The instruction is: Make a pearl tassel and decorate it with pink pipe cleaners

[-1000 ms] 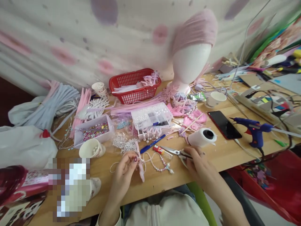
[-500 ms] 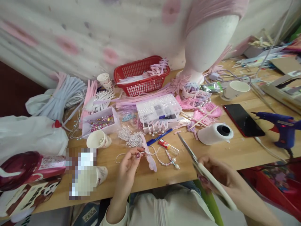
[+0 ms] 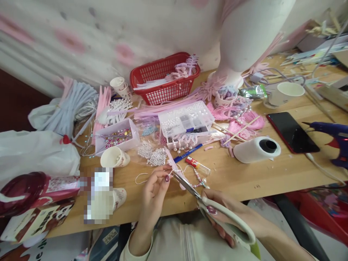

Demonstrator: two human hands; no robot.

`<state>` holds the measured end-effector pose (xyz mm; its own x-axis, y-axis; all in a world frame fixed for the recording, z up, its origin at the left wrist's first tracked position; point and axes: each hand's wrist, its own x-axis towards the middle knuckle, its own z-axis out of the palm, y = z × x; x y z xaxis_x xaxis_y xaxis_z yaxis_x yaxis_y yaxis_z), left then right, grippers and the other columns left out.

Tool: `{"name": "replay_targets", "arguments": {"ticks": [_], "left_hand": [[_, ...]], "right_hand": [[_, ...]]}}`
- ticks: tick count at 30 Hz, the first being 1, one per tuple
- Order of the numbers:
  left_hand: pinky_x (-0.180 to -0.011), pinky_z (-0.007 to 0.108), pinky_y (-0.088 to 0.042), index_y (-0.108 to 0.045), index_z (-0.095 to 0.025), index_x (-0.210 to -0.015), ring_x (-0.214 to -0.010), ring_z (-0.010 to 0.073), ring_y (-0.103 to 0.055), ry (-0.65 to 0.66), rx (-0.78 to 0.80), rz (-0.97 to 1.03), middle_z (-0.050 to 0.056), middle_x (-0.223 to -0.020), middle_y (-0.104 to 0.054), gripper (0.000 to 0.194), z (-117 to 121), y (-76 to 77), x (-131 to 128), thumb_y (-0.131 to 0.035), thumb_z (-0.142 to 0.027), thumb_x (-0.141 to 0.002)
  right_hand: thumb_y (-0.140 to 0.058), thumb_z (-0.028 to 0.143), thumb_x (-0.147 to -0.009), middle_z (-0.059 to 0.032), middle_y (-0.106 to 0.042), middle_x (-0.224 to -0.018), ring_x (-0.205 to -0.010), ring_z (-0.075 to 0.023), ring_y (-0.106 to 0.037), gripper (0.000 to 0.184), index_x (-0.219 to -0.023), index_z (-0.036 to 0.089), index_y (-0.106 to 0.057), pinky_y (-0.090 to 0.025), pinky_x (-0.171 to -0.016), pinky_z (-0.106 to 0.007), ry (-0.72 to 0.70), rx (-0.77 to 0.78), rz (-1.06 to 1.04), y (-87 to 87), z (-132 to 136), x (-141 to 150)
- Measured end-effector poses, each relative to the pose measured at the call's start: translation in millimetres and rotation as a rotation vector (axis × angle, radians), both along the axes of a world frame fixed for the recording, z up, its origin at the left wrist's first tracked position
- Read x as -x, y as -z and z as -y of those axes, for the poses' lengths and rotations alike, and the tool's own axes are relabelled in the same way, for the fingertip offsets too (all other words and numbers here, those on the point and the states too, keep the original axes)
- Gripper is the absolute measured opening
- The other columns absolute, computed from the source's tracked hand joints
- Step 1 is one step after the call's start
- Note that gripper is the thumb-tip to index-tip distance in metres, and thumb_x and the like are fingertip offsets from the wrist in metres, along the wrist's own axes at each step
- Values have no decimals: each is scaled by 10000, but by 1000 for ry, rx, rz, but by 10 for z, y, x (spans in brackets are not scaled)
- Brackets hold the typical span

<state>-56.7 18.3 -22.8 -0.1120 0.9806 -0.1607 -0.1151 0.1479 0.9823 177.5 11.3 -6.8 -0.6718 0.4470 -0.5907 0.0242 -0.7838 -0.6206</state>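
My left hand (image 3: 156, 188) pinches a white cord (image 3: 141, 178) beside a pale pink fuzzy strip (image 3: 170, 159). In my right hand (image 3: 225, 214) is a pair of scissors (image 3: 231, 219) with pale handles. Its blade tips reach the cord just right of my left fingertips and lie over the lower part of the pink strip. A beaded strand (image 3: 199, 178) of pink and pearl beads lies partly behind the blades. Just beyond are a small red-labelled tube (image 3: 198, 165) and a blue pen (image 3: 187, 153).
A lidded bead box (image 3: 185, 119), a red basket (image 3: 165, 88) and a box of gems (image 3: 116, 137) stand behind. White thread spool (image 3: 250, 150), phone (image 3: 293, 132) and blue glue gun (image 3: 333, 136) are at right. A paper cup (image 3: 112, 157) and pearl bags (image 3: 152, 154) sit at left.
My right hand has brought the scissors left, from above the bare tabletop to the cord at my left fingers. The camera view has shifted slightly. My left hand still pinches the cord.
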Motion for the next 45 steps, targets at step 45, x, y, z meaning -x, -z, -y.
{"name": "replay_targets", "arguments": {"ticks": [45], "left_hand": [[-887,406,-486,-683,-226,-1029,-976,260,-661,163,-411,-1198,59,-1012,-713,146,-225,-346,456,-577,-137,-984]], "right_hand": [[-538,161,-1024,-151,-767,-1109,-940,-331,-719,214,-1192,148,-671,-488,-767,-421,-161,-1668,1120,242,-581,165]]}}
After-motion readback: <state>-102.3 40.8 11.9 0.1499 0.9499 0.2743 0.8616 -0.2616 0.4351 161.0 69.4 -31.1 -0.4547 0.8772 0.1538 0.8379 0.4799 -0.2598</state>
